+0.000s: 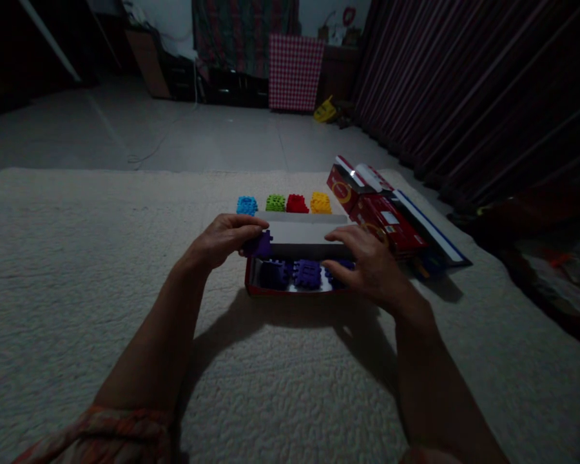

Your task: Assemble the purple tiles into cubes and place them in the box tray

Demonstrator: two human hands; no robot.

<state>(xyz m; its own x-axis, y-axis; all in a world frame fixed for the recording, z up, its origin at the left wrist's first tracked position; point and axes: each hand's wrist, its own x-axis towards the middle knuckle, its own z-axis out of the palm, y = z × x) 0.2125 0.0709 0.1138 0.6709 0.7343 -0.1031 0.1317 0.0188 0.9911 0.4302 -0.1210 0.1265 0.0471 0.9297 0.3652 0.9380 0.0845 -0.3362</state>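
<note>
A shallow red box [294,291] lies on the cream carpet and holds several purple toy blocks [307,273]. A grey-white flap of the box [302,232] stands along its far side. My left hand [225,240] holds one purple block [260,245] at the box's left end, against the flap. My right hand [367,264] rests over the box's right end, fingers on the flap and above the blocks. Just beyond the flap stand four single blocks in a row: blue [247,205], green [275,203], red [297,203] and yellow [320,203].
Red cartons [381,216] and a flat blue-edged sheet [435,235] lie to the right of the box. The carpet [77,270] spreads wide to the left and front. Dark striped curtains [488,90] hang at the right; furniture and a checked panel [294,72] stand far back.
</note>
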